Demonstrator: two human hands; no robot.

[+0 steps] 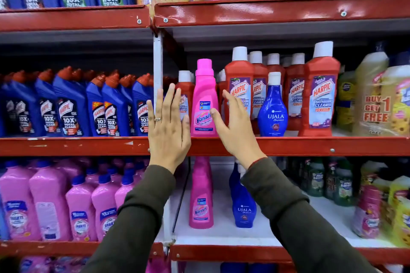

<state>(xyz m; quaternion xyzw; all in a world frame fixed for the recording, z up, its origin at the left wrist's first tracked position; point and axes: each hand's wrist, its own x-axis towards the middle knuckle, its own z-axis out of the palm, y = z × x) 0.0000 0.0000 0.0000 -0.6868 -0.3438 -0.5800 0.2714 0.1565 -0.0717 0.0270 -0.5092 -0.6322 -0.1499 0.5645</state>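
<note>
Where the Vanish bottle (204, 99) stands, left hand (169, 133) and right hand (236, 133) flank it

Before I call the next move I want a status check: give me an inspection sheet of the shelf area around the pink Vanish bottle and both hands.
Surface: red metal shelf, middle tier, stocked along its front.
Job's things: pink Vanish bottle upright at the shelf front, cap on.
Clutter: red Harpic bottles behind and to its right; blue Ujala bottle upright among them.
Hands: left hand and right hand open with fingers straight, one on each side of the bottle; contact cannot be told.
Cables: nothing seen.
Surroundings: blue Harpic bottles in the left bay; pink bottles on the tier below.
</note>
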